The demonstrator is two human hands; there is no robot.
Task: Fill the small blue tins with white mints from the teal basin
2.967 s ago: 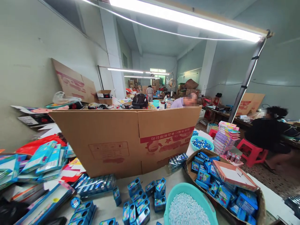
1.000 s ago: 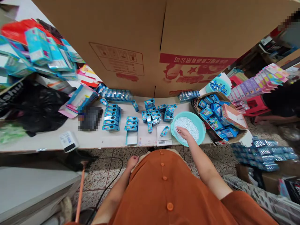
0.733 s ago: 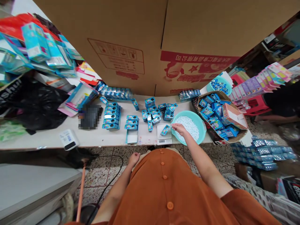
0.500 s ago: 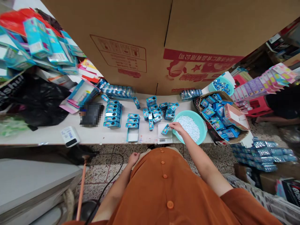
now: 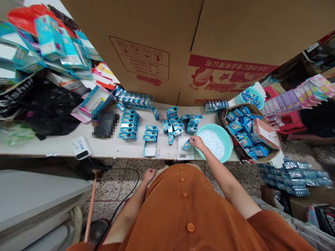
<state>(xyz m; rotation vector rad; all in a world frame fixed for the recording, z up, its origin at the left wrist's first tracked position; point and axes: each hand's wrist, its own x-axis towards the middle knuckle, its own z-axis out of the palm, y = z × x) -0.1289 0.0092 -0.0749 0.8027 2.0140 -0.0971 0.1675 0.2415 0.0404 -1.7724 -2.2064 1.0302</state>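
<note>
My right hand reaches over the table with its fingers pinched on the upper end of a small blue tin. That tin lies slanted on a small white scale. Just right of the scale, a turquoise basin holds many small white pellets, and my right wrist passes over its rim. Several blue tins stand in a loose group behind the scale. Below the table edge, near my lap, my left hand is loosely curled, with nothing visible in it.
A partly filled open display box and a full row of tins stand left. At right is a carton of blue packs. A large cardboard box walls off the back. A white device lies near the front edge.
The whole view has shifted slightly. My right hand stays at the tin on the scale, and my left hand keeps its place by my lap.
</note>
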